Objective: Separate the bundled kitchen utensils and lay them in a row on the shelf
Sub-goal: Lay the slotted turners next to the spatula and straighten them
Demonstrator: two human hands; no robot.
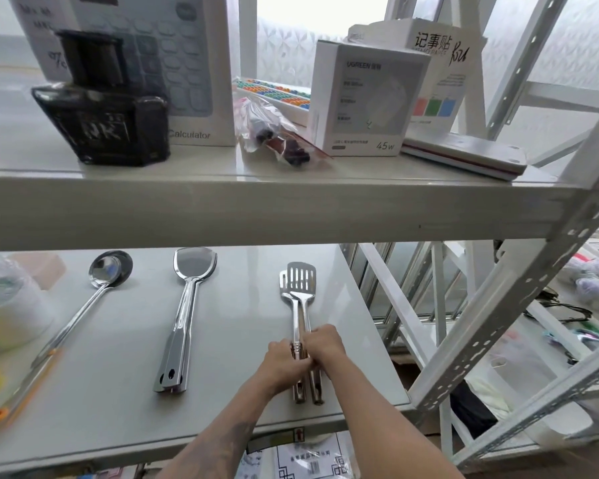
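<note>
Two steel slotted spatulas (300, 285) lie stacked together on the right part of the lower shelf (242, 340), blades pointing away from me. My left hand (284, 357) and my right hand (325, 344) both grip their handles at mid-length, fingers closed over a band around the pair. A steel ladle (109, 269) with an orange-tipped handle lies at the left. A solid steel spatula (187, 305) lies in the middle, apart from the others.
A roll of plastic-wrapped items (11, 305) sits at the shelf's far left. The upper shelf (256, 209) overhangs the blades and holds an ink bottle (101, 108), boxes and a bag. A white slotted upright (519, 299) slants at the right.
</note>
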